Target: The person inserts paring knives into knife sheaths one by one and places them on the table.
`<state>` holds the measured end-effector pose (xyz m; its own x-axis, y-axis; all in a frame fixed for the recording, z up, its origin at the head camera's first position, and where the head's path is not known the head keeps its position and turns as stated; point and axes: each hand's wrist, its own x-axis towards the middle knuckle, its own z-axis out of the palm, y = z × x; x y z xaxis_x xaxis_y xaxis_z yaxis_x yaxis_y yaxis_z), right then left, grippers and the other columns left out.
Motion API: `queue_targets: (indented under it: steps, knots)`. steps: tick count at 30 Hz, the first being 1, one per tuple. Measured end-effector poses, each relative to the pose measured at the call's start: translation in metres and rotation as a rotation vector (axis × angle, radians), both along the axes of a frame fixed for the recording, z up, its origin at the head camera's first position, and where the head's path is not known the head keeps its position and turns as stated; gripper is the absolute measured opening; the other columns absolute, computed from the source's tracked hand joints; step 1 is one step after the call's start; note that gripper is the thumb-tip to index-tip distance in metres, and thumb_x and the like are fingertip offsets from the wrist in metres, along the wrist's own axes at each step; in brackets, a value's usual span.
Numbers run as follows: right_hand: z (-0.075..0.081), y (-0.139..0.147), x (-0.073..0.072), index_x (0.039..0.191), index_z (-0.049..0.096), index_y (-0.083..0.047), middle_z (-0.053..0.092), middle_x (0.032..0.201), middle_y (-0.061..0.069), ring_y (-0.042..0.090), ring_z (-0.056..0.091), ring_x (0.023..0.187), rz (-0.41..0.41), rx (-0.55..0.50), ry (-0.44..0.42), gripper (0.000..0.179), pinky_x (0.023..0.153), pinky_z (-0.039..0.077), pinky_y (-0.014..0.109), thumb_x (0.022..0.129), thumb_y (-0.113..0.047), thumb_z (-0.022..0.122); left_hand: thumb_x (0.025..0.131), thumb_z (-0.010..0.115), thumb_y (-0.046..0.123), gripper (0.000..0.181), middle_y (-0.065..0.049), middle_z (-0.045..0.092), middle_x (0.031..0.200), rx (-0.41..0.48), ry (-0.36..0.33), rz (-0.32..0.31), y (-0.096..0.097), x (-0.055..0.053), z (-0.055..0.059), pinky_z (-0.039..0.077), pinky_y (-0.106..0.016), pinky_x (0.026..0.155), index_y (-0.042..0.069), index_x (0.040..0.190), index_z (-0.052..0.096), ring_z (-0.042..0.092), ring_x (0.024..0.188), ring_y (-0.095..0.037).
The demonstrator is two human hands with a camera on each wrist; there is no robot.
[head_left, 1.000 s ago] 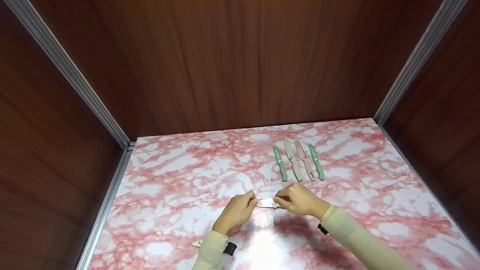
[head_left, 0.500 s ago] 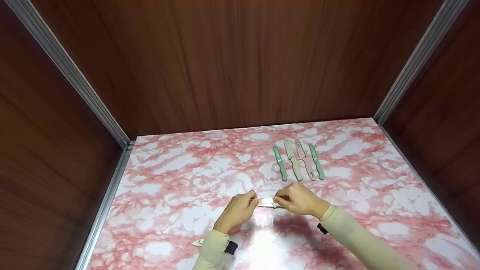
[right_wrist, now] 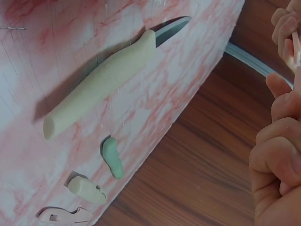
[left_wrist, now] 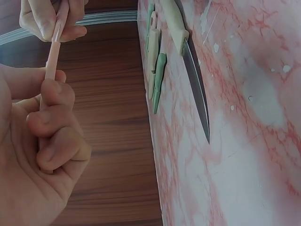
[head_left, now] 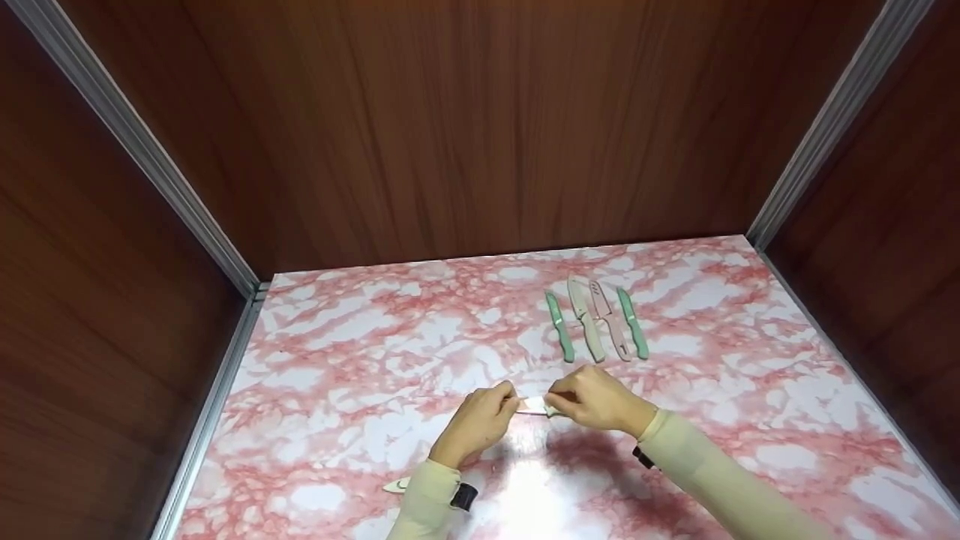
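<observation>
A slim pink stick-like piece (left_wrist: 52, 59) spans my two hands, raised over the table. My left hand (head_left: 476, 421) curls its fingers round one end. The fingers of my right hand (head_left: 600, 401) pinch the other end. A pale, narrow section of the piece shows close to the right fingertips; its kind cannot be told. Below the hands, a cream-handled knife (right_wrist: 101, 84) lies with its dark blade bare, tip towards the left. In the head view its blade (head_left: 532, 406) shows between the hands, and the right hand hides most of its handle.
Farther back lie a green knife (head_left: 561, 330), a cream knife (head_left: 589, 326), a pink knife (head_left: 611, 322) and another green knife (head_left: 634, 326), side by side. A cream pointed piece (head_left: 394, 486) pokes out beside the left sleeve. Brown wood-grain panels (head_left: 480, 127) enclose the table.
</observation>
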<state>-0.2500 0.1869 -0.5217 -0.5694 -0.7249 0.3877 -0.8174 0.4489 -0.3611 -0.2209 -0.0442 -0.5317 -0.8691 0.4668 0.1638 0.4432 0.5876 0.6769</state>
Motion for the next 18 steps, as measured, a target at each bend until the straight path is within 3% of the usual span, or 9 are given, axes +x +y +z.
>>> queue_targets:
  steps: [8,14,18]
  knots:
    - [0.0009,-0.0016,-0.0005,0.057,0.048,-0.022,0.034,0.051,-0.016,-0.006,0.026,0.044,0.015,-0.031,0.015,0.038,0.044,0.024,0.012,0.091,-0.012,0.061,0.101,0.045,0.024,0.02,0.01,0.041,0.062,0.001,-0.016,0.002,0.0013,0.0005,0.0021,0.035,-0.022,0.052,0.018,0.084,0.053,0.036,0.052,-0.004]
    - [-0.0006,-0.0052,-0.0001,0.062,0.061,-0.018,0.045,0.054,-0.018,-0.007,0.033,0.045,0.012,-0.025,0.002,0.03,0.045,0.031,0.012,0.091,-0.012,0.062,0.101,0.046,0.021,0.021,0.01,0.039,0.061,0.004,-0.028,-0.014,0.0038,0.0001,0.0009,0.033,-0.022,0.05,0.016,0.081,0.05,0.034,0.051,-0.004]
    - [-0.0007,-0.0059,0.0004,0.062,0.061,-0.019,0.047,0.054,-0.018,-0.007,0.035,0.044,0.013,-0.026,-0.006,0.029,0.044,0.032,0.012,0.091,-0.012,0.062,0.1,0.047,0.02,0.019,0.01,0.039,0.062,-0.01,-0.022,-0.008,0.005,-0.0003,0.0005,0.033,-0.021,0.051,0.017,0.081,0.05,0.035,0.052,-0.004]
